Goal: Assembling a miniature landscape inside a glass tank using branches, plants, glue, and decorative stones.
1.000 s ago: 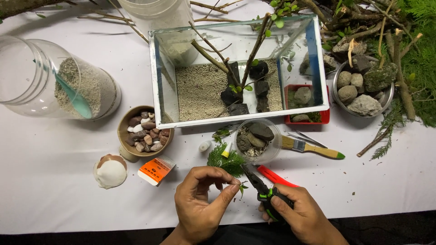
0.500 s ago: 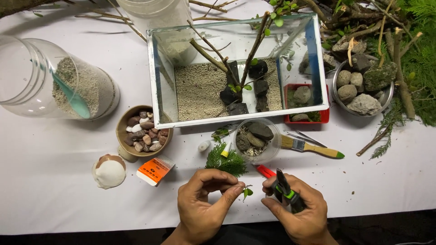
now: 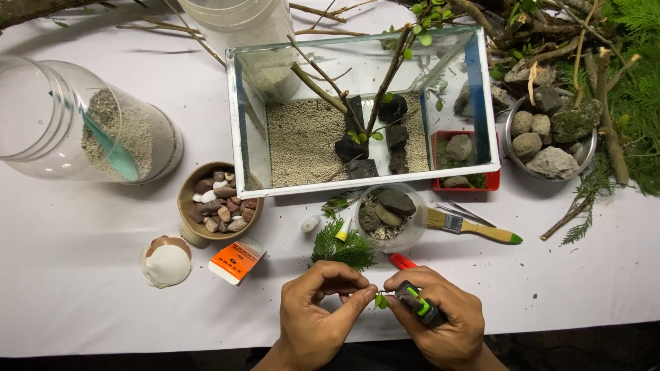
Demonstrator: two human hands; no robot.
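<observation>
Low in the middle of the view, my left hand pinches a tiny green leafy sprig between thumb and forefinger. My right hand grips a small black and green cutting tool whose tip meets the sprig. A red handle pokes out just behind the right hand. Beyond the hands lies a green fern-like cutting. Farther back stands a glass tank with pale gravel, dark rocks and bare branches inside.
A tipped clear jar of sand with a teal scoop lies at left. A brown bowl of pebbles, an orange packet, a white shell-like lump, a cup of stones, a paintbrush and a metal bowl of rocks surround the tank.
My hands have drawn together. The cutting tool, held apart and upright before, now meets the sprig in my left fingers.
</observation>
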